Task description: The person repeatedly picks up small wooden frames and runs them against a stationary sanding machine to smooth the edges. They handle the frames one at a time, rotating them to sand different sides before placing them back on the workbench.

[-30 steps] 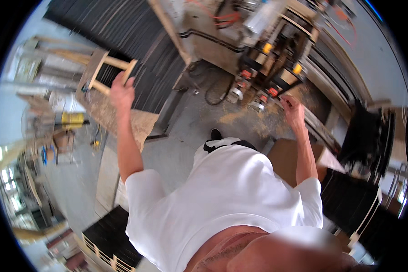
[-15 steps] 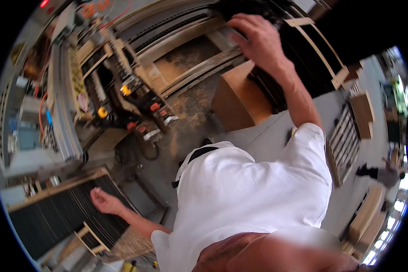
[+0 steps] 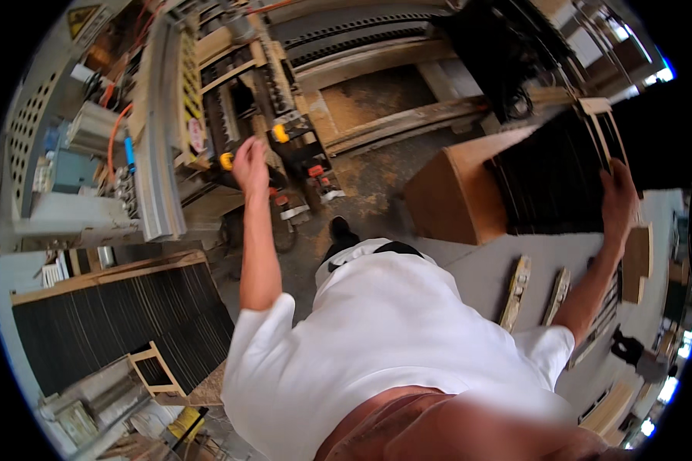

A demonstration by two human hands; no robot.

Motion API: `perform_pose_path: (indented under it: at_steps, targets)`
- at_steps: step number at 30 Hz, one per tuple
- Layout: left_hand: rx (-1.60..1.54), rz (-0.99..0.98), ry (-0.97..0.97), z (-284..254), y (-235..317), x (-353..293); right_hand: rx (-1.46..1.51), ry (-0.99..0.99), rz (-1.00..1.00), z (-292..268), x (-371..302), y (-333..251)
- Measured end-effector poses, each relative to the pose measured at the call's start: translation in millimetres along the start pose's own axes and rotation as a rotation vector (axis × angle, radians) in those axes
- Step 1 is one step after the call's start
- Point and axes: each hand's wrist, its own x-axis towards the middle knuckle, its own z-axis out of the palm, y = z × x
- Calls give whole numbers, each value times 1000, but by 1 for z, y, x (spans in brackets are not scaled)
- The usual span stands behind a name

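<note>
At the right, my right hand [image 3: 620,201] is closed on the near end of a narrow pale wooden frame [image 3: 597,107]. That frame lies along the edge of a stack of black strips [image 3: 550,177], beside a brown wooden box [image 3: 455,196]. My left hand [image 3: 251,165] is raised with loosely bent fingers and nothing visible in it. From this view it overlaps a machine with yellow knobs [image 3: 281,133] and red-and-black clamp parts [image 3: 316,170]; whether it touches them cannot be told.
A second stack of black strips [image 3: 108,326] stands at the left, a small wooden frame [image 3: 155,370] on its near edge. Metal rails [image 3: 158,131] run along the machine. Light slatted pieces [image 3: 517,292] lie on the floor at the right. Another person [image 3: 644,357] is far right.
My right hand has moved right and nearer, from above dark material to the wooden frame's end. My left hand has risen from over the left stack toward the machine. The view has turned.
</note>
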Motion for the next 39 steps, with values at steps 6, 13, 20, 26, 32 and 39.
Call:
perform_pose_path:
  at_steps: [6, 13, 20, 26, 32, 39]
  targets:
    - [-199, -259, 18, 34, 10, 135, 92, 57, 25, -1, -12, -110]
    - [-565, -420, 75, 46, -13, 251, 390, -72, -270, 65, -31, -222]
    - [-712, -413, 283, 35, -35, 281, 457, -280, -529, 160, -16, -312]
    - [-817, -443, 164, 3, -44, 144, 557, -312, -933, 286, -5, -406]
    - [-727, -563, 111, -31, -7, -24, 634, -413, -1170, 399, -18, -512]
    - [-679, -467, 266, -61, 22, -130, 595, -385, -1322, 488, -27, -574]
